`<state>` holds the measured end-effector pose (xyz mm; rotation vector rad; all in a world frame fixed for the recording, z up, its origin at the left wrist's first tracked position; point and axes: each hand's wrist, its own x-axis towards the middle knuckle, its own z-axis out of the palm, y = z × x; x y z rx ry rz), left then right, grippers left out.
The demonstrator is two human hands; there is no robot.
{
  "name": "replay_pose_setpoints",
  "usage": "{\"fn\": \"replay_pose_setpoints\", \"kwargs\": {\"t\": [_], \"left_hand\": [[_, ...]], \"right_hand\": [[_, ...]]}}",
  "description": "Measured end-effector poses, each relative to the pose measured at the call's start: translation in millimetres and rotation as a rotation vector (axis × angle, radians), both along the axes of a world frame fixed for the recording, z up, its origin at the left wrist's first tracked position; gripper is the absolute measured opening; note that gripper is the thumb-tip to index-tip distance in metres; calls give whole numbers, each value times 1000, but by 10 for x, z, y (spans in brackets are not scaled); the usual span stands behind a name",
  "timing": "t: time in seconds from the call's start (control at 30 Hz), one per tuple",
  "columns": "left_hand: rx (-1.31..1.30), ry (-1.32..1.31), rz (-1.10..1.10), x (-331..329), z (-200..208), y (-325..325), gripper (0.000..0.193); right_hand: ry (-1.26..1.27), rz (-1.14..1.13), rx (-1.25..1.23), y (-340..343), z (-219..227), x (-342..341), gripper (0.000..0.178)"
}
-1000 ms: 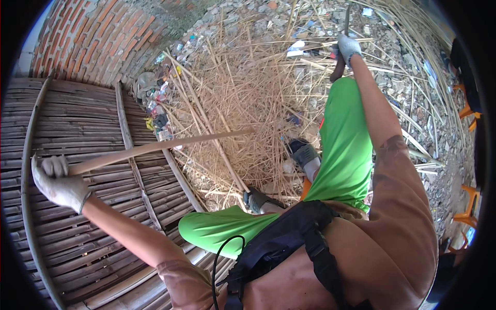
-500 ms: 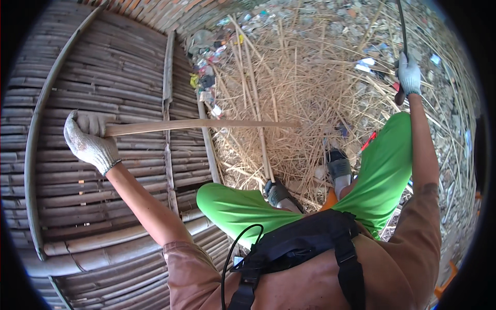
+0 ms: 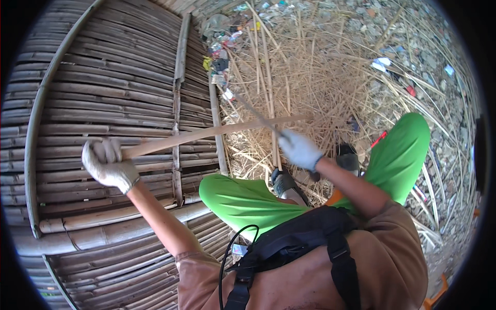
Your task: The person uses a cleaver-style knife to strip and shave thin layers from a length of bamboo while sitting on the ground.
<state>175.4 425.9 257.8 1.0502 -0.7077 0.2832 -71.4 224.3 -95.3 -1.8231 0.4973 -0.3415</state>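
My left hand, in a pale knit glove, is closed round the left end of a long, flat bamboo strip. The strip reaches rightward across the panel's edge, over the straw-covered ground. My gloved right hand is wrapped round the handle of a long knife, its dark blade thin and blurred by motion. From the fist the blade points up and left, crossing the strip in the view; whether they touch I cannot tell. The handle's butt shows below the fist.
A slatted bamboo panel fills the left side. Dry bamboo shavings cover the ground ahead, with longer bamboo poles among them. Rubble and litter lie at the right. My green-trousered knees are spread, shoes between them.
My right hand has swung from the far upper right down and left to the strip, knife in hand. The left hand has shifted slightly right and down, tilting the strip.
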Motion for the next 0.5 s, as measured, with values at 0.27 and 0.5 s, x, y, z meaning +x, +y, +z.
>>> {"fn": "replay_pose_setpoints", "kwargs": {"t": [0.27,0.5], "left_hand": [[-52,103,158,-89,-427,704,35],[-95,105,221,-9,-657,1110,23]], "right_hand": [[193,-8,748,210,-631,-268,34],[354,-151,390,-229,-1412,-350,39]]}}
